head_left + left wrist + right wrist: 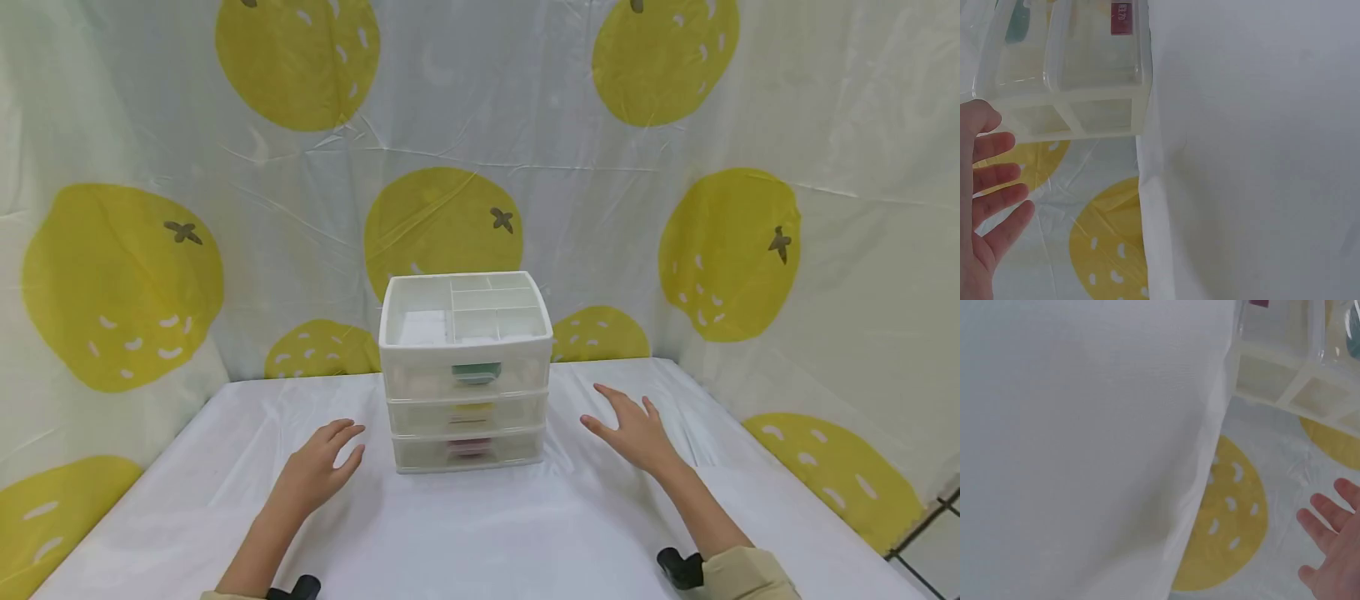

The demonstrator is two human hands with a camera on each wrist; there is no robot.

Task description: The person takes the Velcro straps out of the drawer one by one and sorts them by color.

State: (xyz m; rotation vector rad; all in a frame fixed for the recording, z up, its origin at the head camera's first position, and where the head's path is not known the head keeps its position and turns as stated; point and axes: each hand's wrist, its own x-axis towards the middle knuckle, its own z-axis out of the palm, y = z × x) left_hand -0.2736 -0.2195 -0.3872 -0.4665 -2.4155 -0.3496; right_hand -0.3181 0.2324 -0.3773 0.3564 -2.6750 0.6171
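A white organizer box [465, 371] with three clear drawers stands upright on the table in the head view. Its top is an open tray split into compartments. Green, yellow and dark pink items show through the drawer fronts, one colour per drawer. To the left of the box is my left hand [318, 467], fingers spread and slightly bent, holding nothing. My right hand [633, 429] is on the other side, apart from the box, its fingers spread and nothing in them. In the left wrist view the box's side [1094, 115] appears just past my fingers.
A white cloth covers the table [480, 533]. Behind and at both sides hangs a pale curtain [555, 217] printed with big yellow fruits. Each forearm wears a black wrist mount, and the right sleeve [750, 573] is beige. Dark grid lines cross the lower right corner.
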